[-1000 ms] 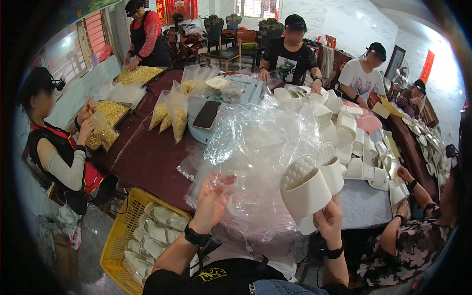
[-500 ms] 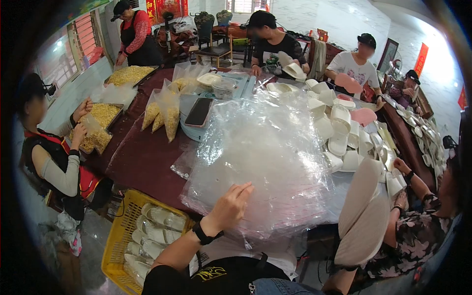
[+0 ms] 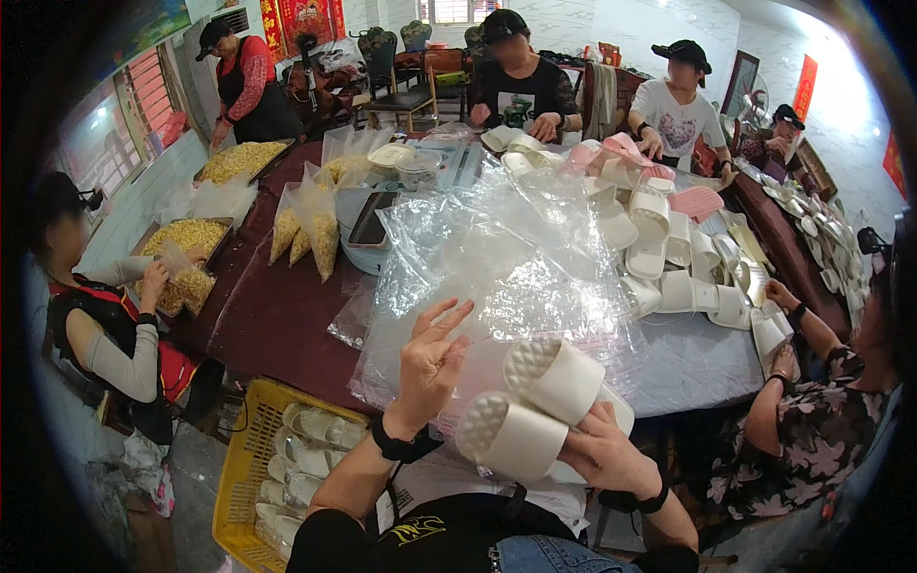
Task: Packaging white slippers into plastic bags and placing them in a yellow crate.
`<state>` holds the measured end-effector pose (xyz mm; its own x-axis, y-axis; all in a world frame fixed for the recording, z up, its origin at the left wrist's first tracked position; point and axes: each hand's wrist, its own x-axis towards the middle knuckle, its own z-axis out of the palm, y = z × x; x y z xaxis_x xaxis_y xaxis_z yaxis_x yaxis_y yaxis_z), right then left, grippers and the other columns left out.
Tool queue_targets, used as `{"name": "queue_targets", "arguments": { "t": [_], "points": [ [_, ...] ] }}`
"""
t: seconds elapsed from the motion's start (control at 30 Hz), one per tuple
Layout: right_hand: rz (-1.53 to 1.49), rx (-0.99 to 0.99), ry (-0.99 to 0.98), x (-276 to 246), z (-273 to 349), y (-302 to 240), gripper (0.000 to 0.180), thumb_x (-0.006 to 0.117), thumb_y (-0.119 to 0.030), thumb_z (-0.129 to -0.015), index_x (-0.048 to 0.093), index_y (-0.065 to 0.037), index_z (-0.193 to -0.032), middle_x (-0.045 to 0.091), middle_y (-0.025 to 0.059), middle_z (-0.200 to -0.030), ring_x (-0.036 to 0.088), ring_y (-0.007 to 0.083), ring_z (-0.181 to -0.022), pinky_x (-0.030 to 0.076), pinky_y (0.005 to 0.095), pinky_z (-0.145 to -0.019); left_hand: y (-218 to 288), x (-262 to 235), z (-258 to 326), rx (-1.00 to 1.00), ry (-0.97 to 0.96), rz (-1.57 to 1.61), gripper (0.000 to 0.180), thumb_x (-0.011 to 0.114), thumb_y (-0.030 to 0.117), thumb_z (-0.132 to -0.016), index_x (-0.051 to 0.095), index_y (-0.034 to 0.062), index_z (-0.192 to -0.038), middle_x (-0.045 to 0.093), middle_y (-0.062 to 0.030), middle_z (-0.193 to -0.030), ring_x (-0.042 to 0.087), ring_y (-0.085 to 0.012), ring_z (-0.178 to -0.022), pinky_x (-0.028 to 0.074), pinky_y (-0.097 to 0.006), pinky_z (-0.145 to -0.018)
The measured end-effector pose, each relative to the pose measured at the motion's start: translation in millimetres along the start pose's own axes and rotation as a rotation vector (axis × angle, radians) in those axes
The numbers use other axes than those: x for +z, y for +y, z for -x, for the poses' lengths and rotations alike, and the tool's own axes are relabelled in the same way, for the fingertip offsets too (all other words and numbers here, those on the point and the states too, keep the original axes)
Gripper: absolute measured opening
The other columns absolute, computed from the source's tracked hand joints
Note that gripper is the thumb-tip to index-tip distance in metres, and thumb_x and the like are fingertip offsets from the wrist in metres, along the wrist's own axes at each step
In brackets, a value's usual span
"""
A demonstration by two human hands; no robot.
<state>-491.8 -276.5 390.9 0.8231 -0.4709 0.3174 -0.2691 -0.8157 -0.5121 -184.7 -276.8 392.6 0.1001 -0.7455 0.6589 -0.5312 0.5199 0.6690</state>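
My right hand (image 3: 609, 453) is closed on a pair of white slippers (image 3: 513, 435), held just over the near edge of the table. Their quilted insoles and wide straps face up. My left hand (image 3: 432, 361) is raised beside them with its fingers apart, holding nothing. Under and beyond it lies a stack of clear plastic bags (image 3: 497, 258), with pinkish strips along the near edge. To the right of the stack, several white slippers (image 3: 650, 229) are heaped, with a few pink slippers (image 3: 619, 153) among them at the back.
At lower left stands a yellow basket (image 3: 227, 497) of bagged white slippers. A phone (image 3: 373, 222) rests left of the stack, near bags of yellow pieces (image 3: 312, 229) and filled trays (image 3: 229, 225). Several co-workers sit or stand around the dark red table (image 3: 277, 329).
My right hand has brought the slippers leftward and turned them, insoles up. My left hand has lifted off the bags. At the back, more pink slippers now lie on the heap.
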Motion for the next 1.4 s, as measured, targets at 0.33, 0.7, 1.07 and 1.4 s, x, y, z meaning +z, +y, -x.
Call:
{"name": "queue_targets", "arguments": {
  "t": [0.33,0.7,1.07,1.4],
  "points": [
    [0.252,0.097,0.179,24.1,-63.3,28.9,0.031,0.063,-0.002,-0.083,0.064,-0.003,-0.114,0.057,0.0198,-0.112,0.049,0.042,-0.118,0.038,0.0544,-0.093,20.8,11.3,12.8,0.238,-0.338,-0.119,0.02,0.065,0.011,-0.089,0.069,0.0022,-0.071,0.053,-0.018,-0.149,0.042,-0.0385,-0.143,0.016,-0.06,-0.117],
    [0.185,-0.018,0.323,42.4,-141.2,69.4,0.044,0.062,-0.005,-0.082,0.054,-0.003,-0.126,0.046,0.0255,-0.131,0.042,0.0472,-0.126,0.036,0.0562,-0.102,19.7,18.0,23.5,0.297,-0.43,0.089,0.023,0.068,0.015,-0.09,0.068,0.0022,-0.071,0.051,-0.016,-0.151,0.044,-0.0355,-0.141,0.012,-0.061,-0.12],
    [0.272,0.12,0.041,78.1,-182.6,135.3,0.044,0.06,-0.008,-0.088,0.056,-0.01,-0.132,0.051,0.0167,-0.139,0.043,0.0379,-0.134,0.035,0.0526,-0.106,-1.2,21.6,71.4,0.194,-0.62,0.008,0.039,0.066,0.045,-0.093,0.069,0.0064,-0.103,0.04,-0.0177,-0.158,0.037,-0.0417,-0.142,0.017,-0.068,-0.115],
    [0.509,0.11,-0.216,16.4,-68.1,67.4,0.056,0.06,-0.016,-0.095,0.048,-0.018,-0.15,0.031,0.0176,-0.162,0.029,0.0402,-0.149,0.034,0.0533,-0.115,-60.1,22.2,104.3,0.059,-0.63,-0.385,0.073,0.043,0.074,-0.092,0.053,0.0248,-0.145,0.028,-0.0174,-0.164,0.025,-0.0437,-0.147,0.011,-0.064,-0.116]
  ]
}}
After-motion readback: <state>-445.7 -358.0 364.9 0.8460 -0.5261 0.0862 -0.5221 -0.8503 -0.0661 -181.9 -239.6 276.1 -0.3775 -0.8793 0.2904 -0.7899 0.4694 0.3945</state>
